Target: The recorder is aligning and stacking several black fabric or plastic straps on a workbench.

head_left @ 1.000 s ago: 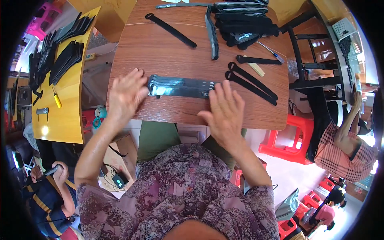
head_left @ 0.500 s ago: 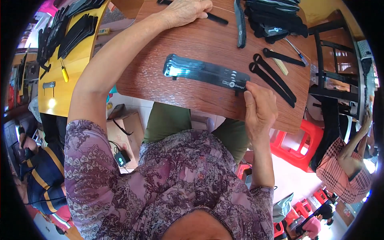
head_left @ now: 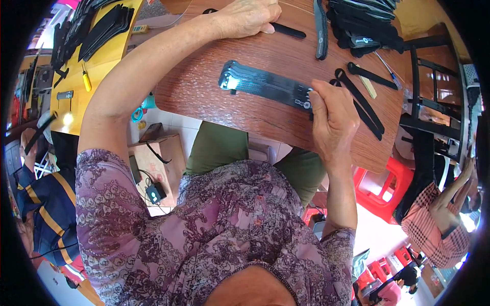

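My right hand [head_left: 334, 113] pinches the right end of a flat bundle of black straps [head_left: 270, 85] between thumb and curled fingers. The bundle lies aslant over the near part of the brown table, its rounded left end shiny with reflected light. At the far side, my left hand [head_left: 249, 19] is closed over a narrow black strap [head_left: 290, 30], whose ends stick out on both sides. The hand hides the strap's middle. Two loose black straps with ringed ends [head_left: 363, 108] lie right of my right hand, partly behind it.
Beyond them lie another black strap [head_left: 375, 76], a beige strip [head_left: 368, 87] and a thin screwdriver [head_left: 389, 71]. A pile of black straps [head_left: 362, 25] fills the far right. Leftward, a yellow table [head_left: 76, 109] holds more straps and a yellow screwdriver [head_left: 86, 80]. A red stool [head_left: 383, 186] stands right.
The whole view has shifted a little. My right hand's fingers now cover more of the bundle's right end. My left hand stays over the far strap.
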The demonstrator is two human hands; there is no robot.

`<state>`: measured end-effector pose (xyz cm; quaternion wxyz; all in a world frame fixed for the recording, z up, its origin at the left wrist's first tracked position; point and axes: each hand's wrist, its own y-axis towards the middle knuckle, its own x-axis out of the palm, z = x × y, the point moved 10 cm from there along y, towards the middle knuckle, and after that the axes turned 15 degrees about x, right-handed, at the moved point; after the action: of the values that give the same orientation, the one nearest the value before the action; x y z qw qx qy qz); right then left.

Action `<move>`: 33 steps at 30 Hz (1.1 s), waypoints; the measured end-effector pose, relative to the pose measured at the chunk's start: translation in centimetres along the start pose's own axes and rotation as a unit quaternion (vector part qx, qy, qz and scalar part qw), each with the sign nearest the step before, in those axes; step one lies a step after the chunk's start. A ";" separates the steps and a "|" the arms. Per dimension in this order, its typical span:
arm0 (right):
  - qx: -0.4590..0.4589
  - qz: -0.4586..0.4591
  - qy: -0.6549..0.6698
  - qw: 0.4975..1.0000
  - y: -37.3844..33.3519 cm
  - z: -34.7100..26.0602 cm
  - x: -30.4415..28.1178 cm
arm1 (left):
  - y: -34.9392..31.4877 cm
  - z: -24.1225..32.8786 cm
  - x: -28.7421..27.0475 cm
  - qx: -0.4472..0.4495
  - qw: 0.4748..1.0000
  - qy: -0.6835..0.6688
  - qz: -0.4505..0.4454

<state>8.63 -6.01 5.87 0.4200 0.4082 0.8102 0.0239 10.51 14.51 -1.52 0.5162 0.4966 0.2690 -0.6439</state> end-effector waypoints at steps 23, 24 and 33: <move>0.133 -0.068 0.125 0.981 -3.9 1.6 -2.7 | -10.3 13.2 -2.0 -0.116 0.955 -0.269 0.049; 0.220 -0.101 0.172 0.955 -4.7 3.3 -1.9 | -12.7 12.0 0.4 -0.257 0.865 -0.427 0.064; 0.306 -0.114 0.291 0.899 -6.3 4.9 -0.7 | -15.3 11.4 1.7 -0.275 0.794 -0.472 0.266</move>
<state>8.24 -12.20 0.75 0.0194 0.3966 0.9046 -0.1550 -7.89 8.96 -1.46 0.8449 0.0197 0.0150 -0.5343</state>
